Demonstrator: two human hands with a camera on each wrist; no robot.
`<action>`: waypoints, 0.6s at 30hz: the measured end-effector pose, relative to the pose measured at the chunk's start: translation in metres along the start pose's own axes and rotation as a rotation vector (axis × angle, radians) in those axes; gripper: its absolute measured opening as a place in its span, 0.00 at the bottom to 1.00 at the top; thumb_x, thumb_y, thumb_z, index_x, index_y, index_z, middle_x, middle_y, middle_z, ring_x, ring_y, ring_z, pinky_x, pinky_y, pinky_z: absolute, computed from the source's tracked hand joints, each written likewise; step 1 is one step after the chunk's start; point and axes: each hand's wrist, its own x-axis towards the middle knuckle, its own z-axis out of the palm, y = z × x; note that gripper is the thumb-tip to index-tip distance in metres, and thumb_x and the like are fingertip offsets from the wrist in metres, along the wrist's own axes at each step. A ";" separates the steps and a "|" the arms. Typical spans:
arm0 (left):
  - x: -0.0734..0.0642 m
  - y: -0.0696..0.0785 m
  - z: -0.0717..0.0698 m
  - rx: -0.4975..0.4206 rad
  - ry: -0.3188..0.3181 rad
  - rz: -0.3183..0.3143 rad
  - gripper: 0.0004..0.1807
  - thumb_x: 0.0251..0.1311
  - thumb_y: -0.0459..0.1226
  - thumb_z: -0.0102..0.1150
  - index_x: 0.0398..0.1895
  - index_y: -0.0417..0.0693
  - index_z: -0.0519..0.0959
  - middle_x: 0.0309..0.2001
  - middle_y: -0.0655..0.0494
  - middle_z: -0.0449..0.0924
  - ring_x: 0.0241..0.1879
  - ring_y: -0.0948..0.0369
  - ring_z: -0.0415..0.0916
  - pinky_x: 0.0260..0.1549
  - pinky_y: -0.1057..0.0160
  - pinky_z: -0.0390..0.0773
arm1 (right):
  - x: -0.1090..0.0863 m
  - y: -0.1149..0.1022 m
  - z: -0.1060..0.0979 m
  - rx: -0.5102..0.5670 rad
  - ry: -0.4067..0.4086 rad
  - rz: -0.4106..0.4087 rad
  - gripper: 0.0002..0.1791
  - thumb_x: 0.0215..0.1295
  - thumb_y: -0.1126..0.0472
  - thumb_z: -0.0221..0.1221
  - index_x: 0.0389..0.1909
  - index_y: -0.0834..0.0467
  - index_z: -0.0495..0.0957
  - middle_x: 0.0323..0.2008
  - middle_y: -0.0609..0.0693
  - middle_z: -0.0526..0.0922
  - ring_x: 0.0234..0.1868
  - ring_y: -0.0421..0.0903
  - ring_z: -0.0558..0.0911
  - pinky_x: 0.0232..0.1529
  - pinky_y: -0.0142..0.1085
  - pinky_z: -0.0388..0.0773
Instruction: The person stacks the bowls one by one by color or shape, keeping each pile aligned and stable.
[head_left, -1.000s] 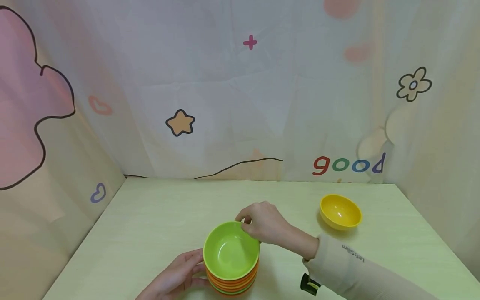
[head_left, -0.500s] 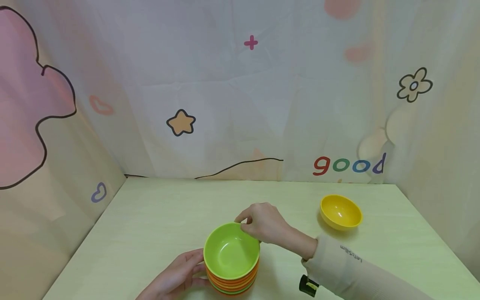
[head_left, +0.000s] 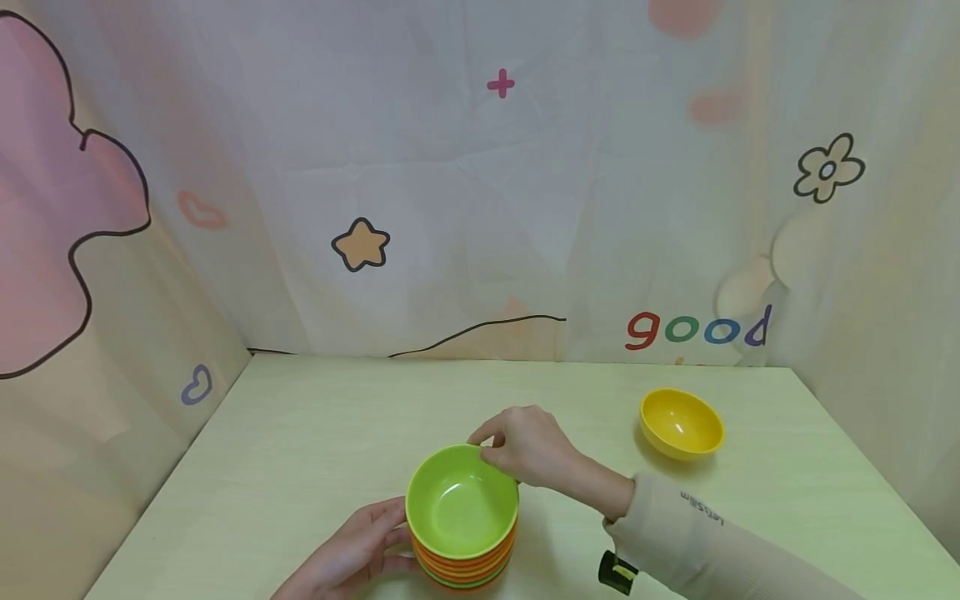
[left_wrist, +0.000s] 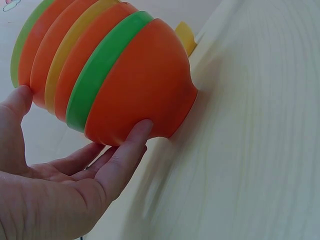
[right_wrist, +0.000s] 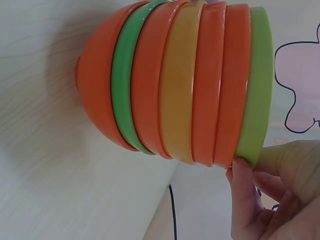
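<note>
A stack of nested bowls stands on the table just in front of me. Topmost is a light green bowl; under it come several orange bowls, a yellow-orange bowl and a darker green bowl, with another orange bowl at the bottom. My right hand pinches the far right rim of the light green bowl between thumb and fingers. On the stack's left side my left hand rests with extended fingers, the thumb touching near the upper rims and the fingertips against the bottom orange bowl.
A single yellow bowl sits apart on the pale table, at the back right. Behind and beside the table hang printed cloth walls. A small black and yellow object shows under my right sleeve.
</note>
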 end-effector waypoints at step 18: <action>0.001 0.000 0.001 0.006 0.045 -0.030 0.30 0.69 0.47 0.42 0.65 0.34 0.60 0.55 0.53 0.75 0.52 0.58 0.74 0.50 0.51 0.75 | 0.000 0.001 0.001 -0.023 -0.022 -0.015 0.09 0.53 0.64 0.62 0.35 0.52 0.85 0.21 0.43 0.80 0.22 0.37 0.71 0.20 0.28 0.66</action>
